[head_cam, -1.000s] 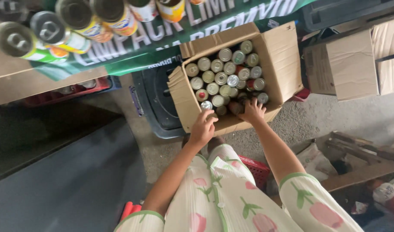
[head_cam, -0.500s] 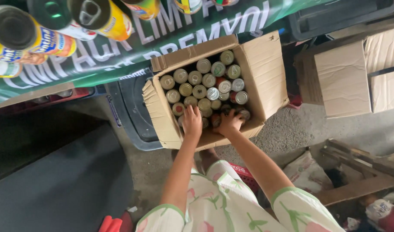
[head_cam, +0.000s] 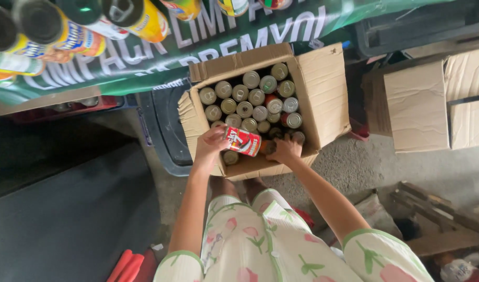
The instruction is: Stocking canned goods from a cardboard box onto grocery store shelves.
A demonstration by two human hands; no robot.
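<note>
Since the earlier frame the left hand [head_cam: 210, 143] has come up out of the cardboard box [head_cam: 323, 99] with its fingers clamped round a red can [head_cam: 243, 141], now lying sideways just above the near row. The right hand [head_cam: 285, 150] is down among the cans [head_cam: 252, 102]; whether it grips one I cannot tell. A can is being drawn from the packed box; a clean lift past the near flap seems called for. Shelved cans [head_cam: 51, 31] above a green banner [head_cam: 208, 42] crowd overhead, and more cartons [head_cam: 417, 104] stand to the right.
</note>
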